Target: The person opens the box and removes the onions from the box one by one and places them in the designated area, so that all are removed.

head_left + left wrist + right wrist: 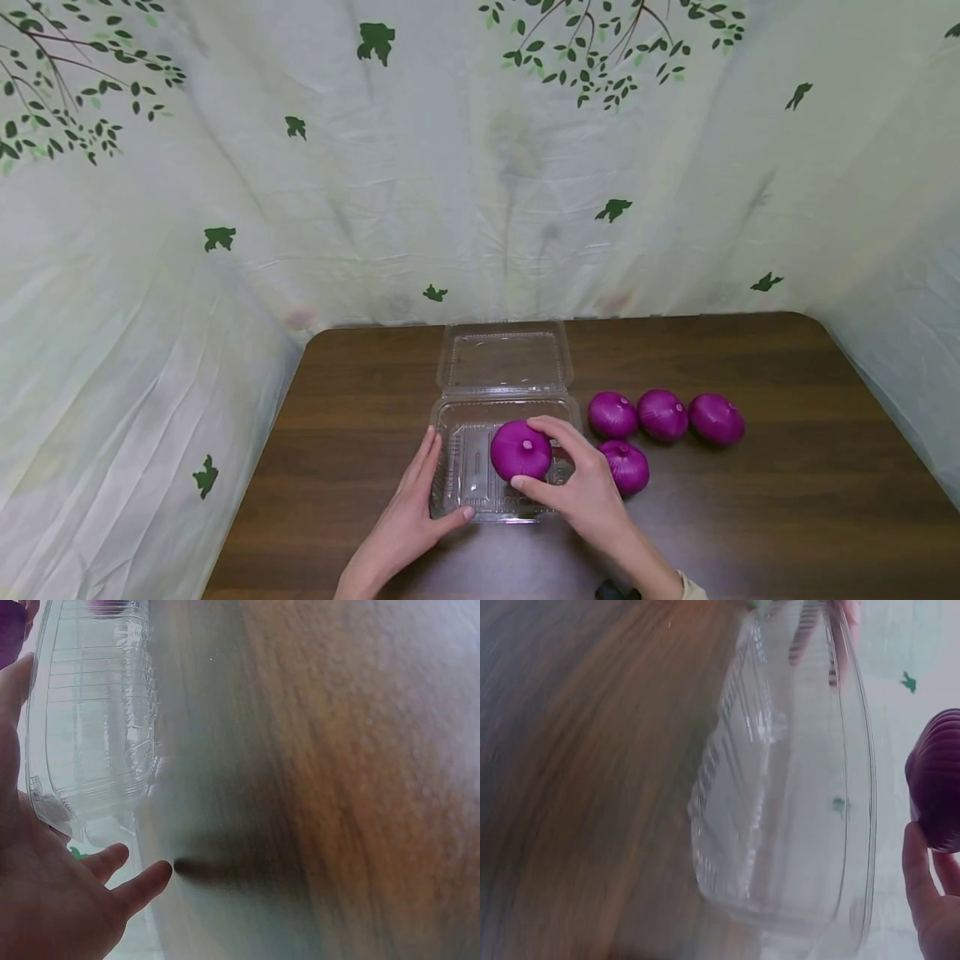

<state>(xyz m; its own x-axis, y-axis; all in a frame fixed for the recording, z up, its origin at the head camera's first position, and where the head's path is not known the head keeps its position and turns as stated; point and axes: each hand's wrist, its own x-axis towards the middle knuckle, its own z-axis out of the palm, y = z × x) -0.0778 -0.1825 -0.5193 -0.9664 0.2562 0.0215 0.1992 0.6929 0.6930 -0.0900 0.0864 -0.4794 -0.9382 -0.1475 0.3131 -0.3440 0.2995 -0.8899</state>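
Note:
A clear plastic clamshell container [467,492] lies on the table with its lid [504,360] folded back, away from me. My right hand [588,492] pinches a purple onion [516,454] between thumb and fingers over the tray. The right wrist view shows this onion [939,780] raised above the container's rim [871,802]. Along the tray's left side rests my left hand [408,510], its fingers straight and the thumb spread toward the front corner. In the left wrist view, the left hand [52,892] is up against the container wall [97,712].
To the right of the container sit several more purple onions [663,415], three in a back row and one nearer [626,467]. The brown wooden table [787,517] meets a pale leaf-printed curtain [487,208] at the back. A small dark object [615,591] shows by the right wrist.

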